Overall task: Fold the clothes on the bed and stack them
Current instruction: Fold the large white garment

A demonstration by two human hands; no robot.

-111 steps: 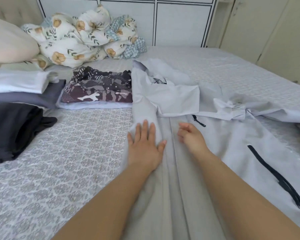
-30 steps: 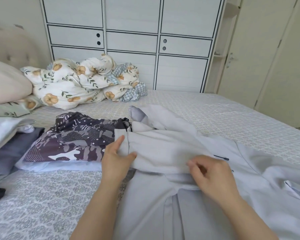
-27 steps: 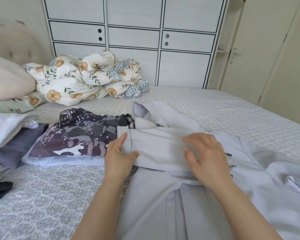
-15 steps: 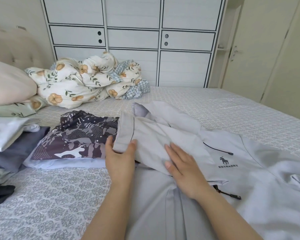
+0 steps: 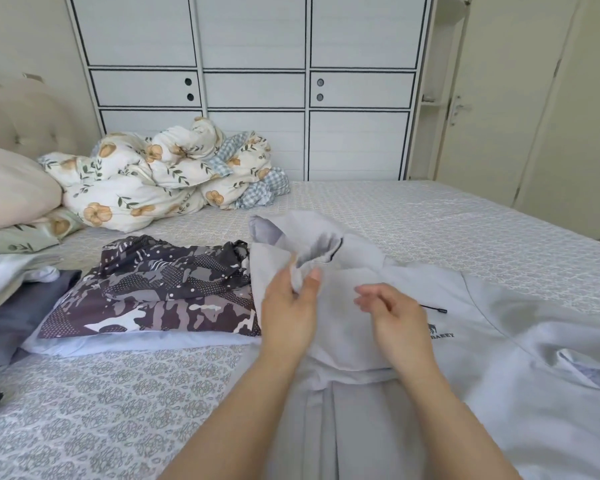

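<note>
1. Left hand [image 5: 288, 313] pinches a fold of the light grey hooded jacket [image 5: 378, 341] between thumb and fingers, lifting cloth near the collar and hood [image 5: 291, 233].
2. Right hand [image 5: 395, 320] hovers just above the jacket's chest with loosely curled fingers apart; it holds nothing that can be seen.
3. Jacket location: spread on the patterned bed cover [image 5: 101, 410], near and right of centre. One part is folded across the chest. A printed logo [image 5: 440, 332] and a dark zip pull [image 5: 437, 309] show to the right of the right hand. The far right part lies rumpled and unfolded.
4. Finished items: a folded camouflage-print garment [image 5: 153, 292] rests on a pale folded piece, touching the jacket's left edge. More folded clothes [image 5: 11, 299] lie at the far left edge of view.
5. Background: a bunched floral duvet [image 5: 160, 174] and a pillow [image 5: 11, 188] sit at the far left, before a white wardrobe [image 5: 250, 81].
6. Judged stage: jacket partly folded; hood and right side remain.
7. Risks from here:
   - Lifting by a single pinch may drag the folded panel open, because the thin cloth looks slippery.
   - The hood may bunch under the next fold and leave a lumpy bundle that stacks poorly.
   - Pulling leftward may disturb the camouflage-print garment, since the two touch.
   - The rumpled right side may fold in crooked if not smoothed first.
</note>
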